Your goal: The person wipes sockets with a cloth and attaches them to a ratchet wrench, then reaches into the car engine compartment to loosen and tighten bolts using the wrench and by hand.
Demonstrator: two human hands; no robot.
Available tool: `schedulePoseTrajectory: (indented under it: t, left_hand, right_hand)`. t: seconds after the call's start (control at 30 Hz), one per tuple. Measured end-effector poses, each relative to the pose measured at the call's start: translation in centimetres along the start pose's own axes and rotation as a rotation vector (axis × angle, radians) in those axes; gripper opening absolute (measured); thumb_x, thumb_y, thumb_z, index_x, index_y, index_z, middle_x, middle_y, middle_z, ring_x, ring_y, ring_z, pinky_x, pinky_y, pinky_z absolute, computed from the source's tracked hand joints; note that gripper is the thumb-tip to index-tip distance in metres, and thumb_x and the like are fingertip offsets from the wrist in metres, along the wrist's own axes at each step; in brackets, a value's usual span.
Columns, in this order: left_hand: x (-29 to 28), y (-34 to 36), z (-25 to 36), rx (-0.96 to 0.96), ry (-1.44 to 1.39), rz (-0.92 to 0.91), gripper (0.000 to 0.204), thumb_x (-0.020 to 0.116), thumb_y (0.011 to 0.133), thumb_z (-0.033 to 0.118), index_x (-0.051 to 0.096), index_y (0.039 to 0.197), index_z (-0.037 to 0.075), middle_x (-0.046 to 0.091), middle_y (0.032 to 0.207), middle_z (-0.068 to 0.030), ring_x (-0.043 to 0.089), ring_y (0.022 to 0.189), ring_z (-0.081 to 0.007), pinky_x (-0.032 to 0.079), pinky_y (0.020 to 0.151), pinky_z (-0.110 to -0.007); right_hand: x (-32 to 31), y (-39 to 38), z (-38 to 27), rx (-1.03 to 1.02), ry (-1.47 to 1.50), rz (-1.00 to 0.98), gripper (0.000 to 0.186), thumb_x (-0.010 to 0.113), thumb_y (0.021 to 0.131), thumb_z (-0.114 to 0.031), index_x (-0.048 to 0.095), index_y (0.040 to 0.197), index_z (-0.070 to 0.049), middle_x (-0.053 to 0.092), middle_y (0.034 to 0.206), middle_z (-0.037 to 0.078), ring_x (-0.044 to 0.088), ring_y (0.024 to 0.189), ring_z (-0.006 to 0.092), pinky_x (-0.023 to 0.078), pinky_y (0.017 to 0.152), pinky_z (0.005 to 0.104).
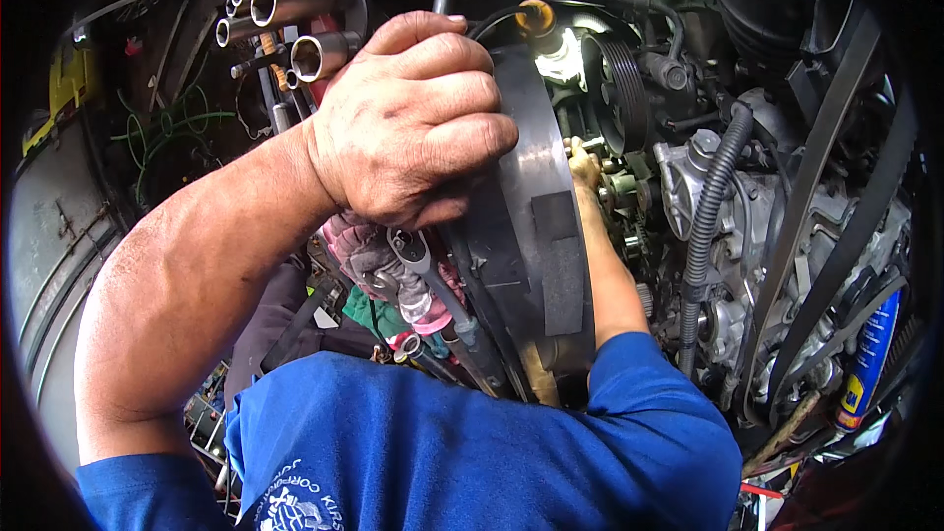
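Observation:
My left hand (423, 118) is closed in a fist, with its fingers curled at the upper left edge of a curved black fan shroud (536, 226). On the far side of that shroud, my right hand (584, 169) reaches deep into the engine bay, below a black ribbed pulley (621, 93). Its fingers look bent together at small metal parts; what they hold is too small to make out. A ratchet (411, 251) lies on a pinkish-grey rag (364, 256) under my left wrist. Several chrome sockets (295, 2) stand beyond my left forearm.
The engine block (787, 226) with a ribbed grey conduit (710, 206) fills the right side. Loose black belts (816, 167) hang there beside a blue spray can (868, 359). An orange-brown cap (536, 17) sits above the pulley. Green wire (162, 133) coils at left.

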State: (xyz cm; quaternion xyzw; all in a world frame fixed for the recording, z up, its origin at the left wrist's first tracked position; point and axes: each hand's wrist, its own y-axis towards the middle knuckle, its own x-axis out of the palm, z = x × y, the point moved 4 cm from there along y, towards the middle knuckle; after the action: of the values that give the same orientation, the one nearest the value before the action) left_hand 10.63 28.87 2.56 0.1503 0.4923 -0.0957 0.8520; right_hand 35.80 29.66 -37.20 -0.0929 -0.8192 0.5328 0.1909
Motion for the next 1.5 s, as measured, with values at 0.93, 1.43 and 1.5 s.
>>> schedulePoseTrajectory:
  t: [0.93,1.43,1.5]
  left_hand:
    - [-0.1,0.0,0.0,-0.011,0.008,-0.008,0.064,0.072,0.044,0.043,0.066,0.1,0.011,0.061,0.093,-0.0046,0.061,0.099,-0.0279,0.04,0.099,-0.052]
    - [0.2,-0.2,-0.1,-0.018,-0.025,-0.008,0.059,0.07,0.048,0.036,0.068,0.099,0.009,0.063,0.094,-0.0058,0.061,0.099,-0.0292,0.037,0.1,-0.054]
    - [0.0,-0.9,-0.1,-0.036,-0.012,-0.023,0.058,0.07,0.048,0.037,0.068,0.099,0.009,0.063,0.094,-0.0058,0.061,0.099,-0.0291,0.037,0.1,-0.054]
  right_hand:
    - [2.2,-3.2,-1.5,0.162,-0.112,-0.04,0.012,0.062,0.097,-0.026,0.056,0.096,-0.016,0.065,0.082,0.002,0.06,0.058,0.0144,0.043,0.046,0.0248]
    - [1.8,-3.5,-1.7,0.13,-0.295,0.017,0.016,0.057,0.1,-0.026,0.056,0.088,-0.015,0.063,0.078,-0.002,0.064,0.07,0.0124,0.046,0.054,0.0238]
    - [3.0,-4.9,-1.5,0.125,-0.426,0.137,0.013,0.059,0.099,-0.025,0.056,0.091,-0.014,0.064,0.081,-0.001,0.063,0.071,0.0127,0.046,0.055,0.0245]
